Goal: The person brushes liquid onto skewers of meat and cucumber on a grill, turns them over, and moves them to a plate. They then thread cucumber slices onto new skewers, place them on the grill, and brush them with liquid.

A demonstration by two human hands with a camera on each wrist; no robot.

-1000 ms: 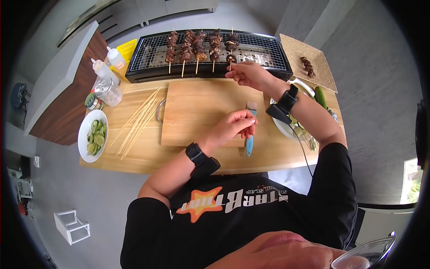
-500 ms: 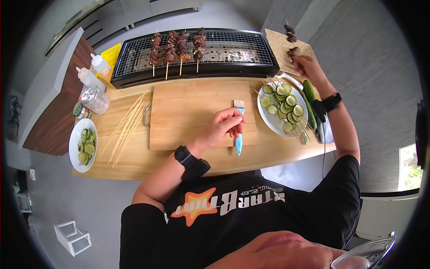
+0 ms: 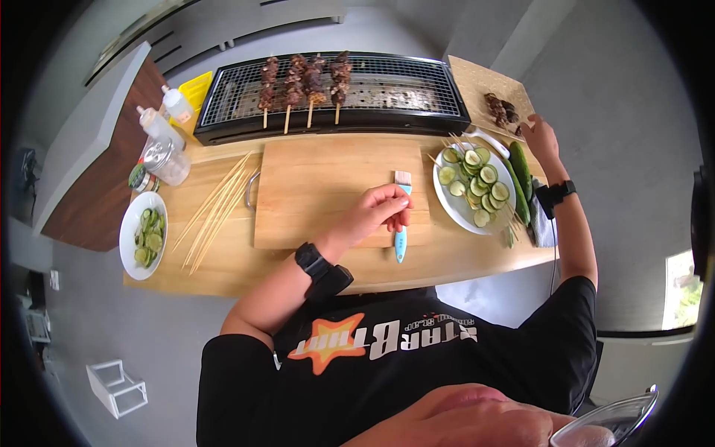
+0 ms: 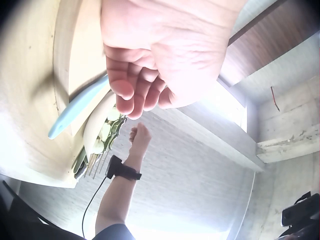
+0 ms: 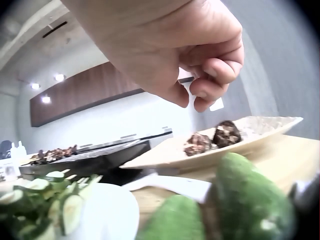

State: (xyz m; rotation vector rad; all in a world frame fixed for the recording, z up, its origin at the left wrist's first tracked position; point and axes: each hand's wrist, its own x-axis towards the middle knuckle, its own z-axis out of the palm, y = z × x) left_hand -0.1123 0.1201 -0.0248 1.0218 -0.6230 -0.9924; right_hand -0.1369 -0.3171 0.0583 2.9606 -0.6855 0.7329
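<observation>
My right hand (image 3: 542, 140) hovers at the near right edge of the tan tray (image 3: 473, 80), fingers loosely curled with nothing between them. On that tray two grilled skewers with dark brown pieces lie side by side, one skewer (image 3: 494, 110) left of the other skewer (image 3: 512, 115). From the right wrist view, the hand (image 5: 200, 60) is above both, apart from them. My left hand (image 3: 383, 208) hangs relaxed over the right part of the cutting board (image 3: 320, 190), fingers bent and holding nothing. Below it lies a blue-handled basting brush (image 3: 401, 242), partly hidden by the hand.
Several meat skewers (image 3: 294, 82) lie across the left half of the black grill (image 3: 402, 123). A white plate (image 3: 449, 197) of cucumber-slice skewers and whole cucumbers (image 3: 521, 167) are at right. Bare bamboo sticks (image 3: 212, 212), a white bowl (image 3: 128, 261) and squeeze bottles (image 3: 177, 104) are left.
My right hand has carried the rightmost skewer from the grill to the tan tray, laid it beside the one there and let go, drawing back slightly. The left hand stays over the board.
</observation>
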